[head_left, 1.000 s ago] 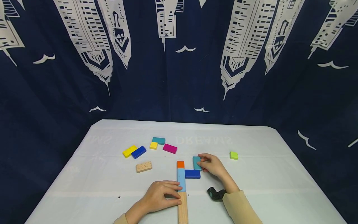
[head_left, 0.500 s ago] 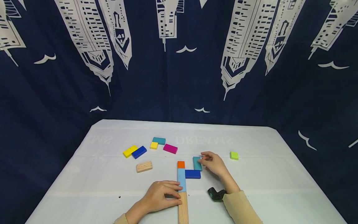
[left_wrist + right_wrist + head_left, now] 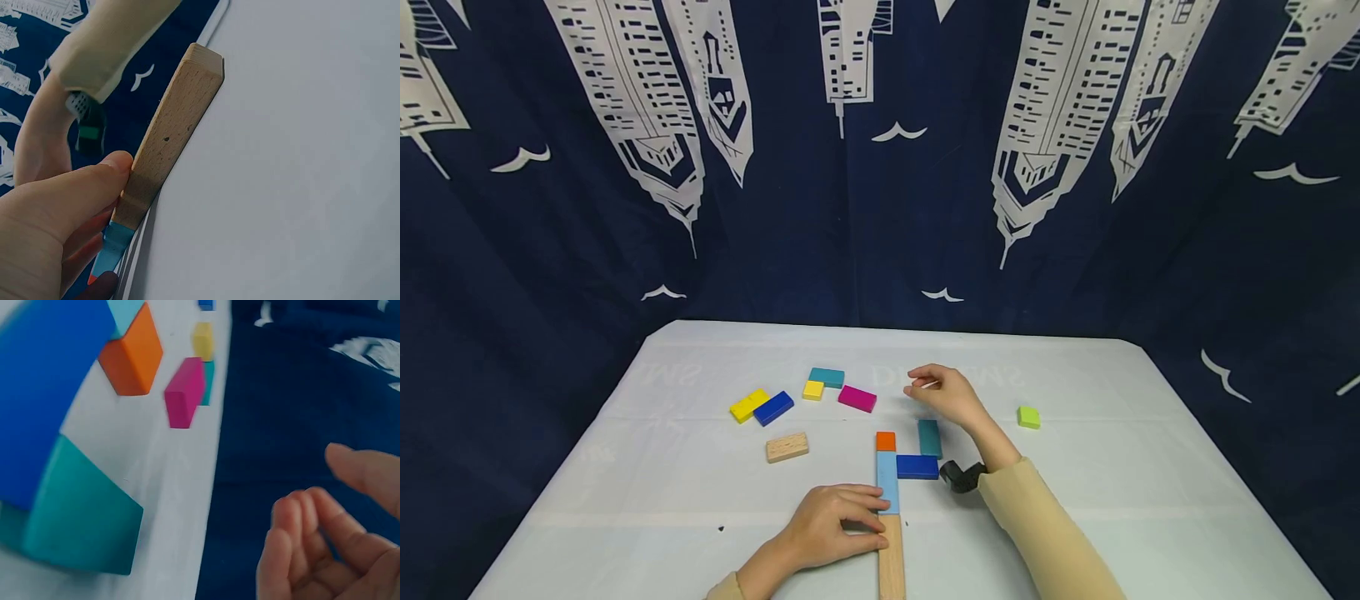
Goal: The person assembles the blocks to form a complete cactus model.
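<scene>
In the head view, a plain wooden block (image 3: 891, 558), a light blue block (image 3: 887, 475) and an orange block (image 3: 886, 441) form one straight line. My left hand (image 3: 831, 525) rests at this line's left side, its fingertips on the light blue block and its thumb against the wooden one. The left wrist view shows the thumb (image 3: 115, 165) touching the wooden block's side. To the right, a dark blue block (image 3: 917, 467) juts out from the light blue one, with a teal block (image 3: 929, 437) at its far end. My right hand (image 3: 951, 396) hovers beyond the teal block, fingers loosely bent and empty.
Loose blocks lie at the back left: magenta (image 3: 857, 398), small yellow (image 3: 813, 390), teal (image 3: 827, 377), blue (image 3: 772, 408), long yellow (image 3: 748, 406) and wooden (image 3: 787, 447). A lime green block (image 3: 1028, 417) is on the right. The black wrist camera (image 3: 962, 477) hangs by my right wrist.
My right hand has let go of the teal block beside the dark blue one and moved away from me and slightly left. The left hand has stayed in place.
</scene>
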`<state>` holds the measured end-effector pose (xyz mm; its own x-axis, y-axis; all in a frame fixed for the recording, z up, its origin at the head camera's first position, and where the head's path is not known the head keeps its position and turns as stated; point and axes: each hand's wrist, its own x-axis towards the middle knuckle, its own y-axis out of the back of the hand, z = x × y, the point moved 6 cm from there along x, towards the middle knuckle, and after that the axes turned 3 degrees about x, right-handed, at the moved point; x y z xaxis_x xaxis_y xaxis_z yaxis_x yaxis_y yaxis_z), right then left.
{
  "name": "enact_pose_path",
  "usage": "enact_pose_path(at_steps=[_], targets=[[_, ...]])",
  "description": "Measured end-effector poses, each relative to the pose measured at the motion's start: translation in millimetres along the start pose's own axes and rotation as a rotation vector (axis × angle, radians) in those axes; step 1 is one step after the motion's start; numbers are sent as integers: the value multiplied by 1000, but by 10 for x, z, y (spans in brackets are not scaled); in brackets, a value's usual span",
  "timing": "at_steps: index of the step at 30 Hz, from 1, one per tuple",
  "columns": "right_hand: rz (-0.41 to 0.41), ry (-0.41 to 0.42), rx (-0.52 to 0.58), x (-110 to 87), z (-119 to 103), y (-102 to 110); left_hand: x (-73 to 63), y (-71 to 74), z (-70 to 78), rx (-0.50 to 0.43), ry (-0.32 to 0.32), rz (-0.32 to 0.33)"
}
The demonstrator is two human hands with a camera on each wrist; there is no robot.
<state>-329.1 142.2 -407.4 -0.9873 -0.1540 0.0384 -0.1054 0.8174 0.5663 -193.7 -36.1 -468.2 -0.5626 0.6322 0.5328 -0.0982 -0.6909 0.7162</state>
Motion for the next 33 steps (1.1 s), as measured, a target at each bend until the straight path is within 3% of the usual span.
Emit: enact_pose_path(at_steps=[8, 15, 24, 33], targets=[[-133, 38, -112, 338, -196, -311, -6, -2, 0, -5, -9, -4], [-221, -31, -119, 560, -135, -502, -9, -11, -7, -2, -2, -3], [-269, -109, -62, 645, -86, -673, -4, 33, 25, 28, -44, 30], [-278, -147, -20, 648, -1, -799, -7, 19, 16, 1, -24, 21]])
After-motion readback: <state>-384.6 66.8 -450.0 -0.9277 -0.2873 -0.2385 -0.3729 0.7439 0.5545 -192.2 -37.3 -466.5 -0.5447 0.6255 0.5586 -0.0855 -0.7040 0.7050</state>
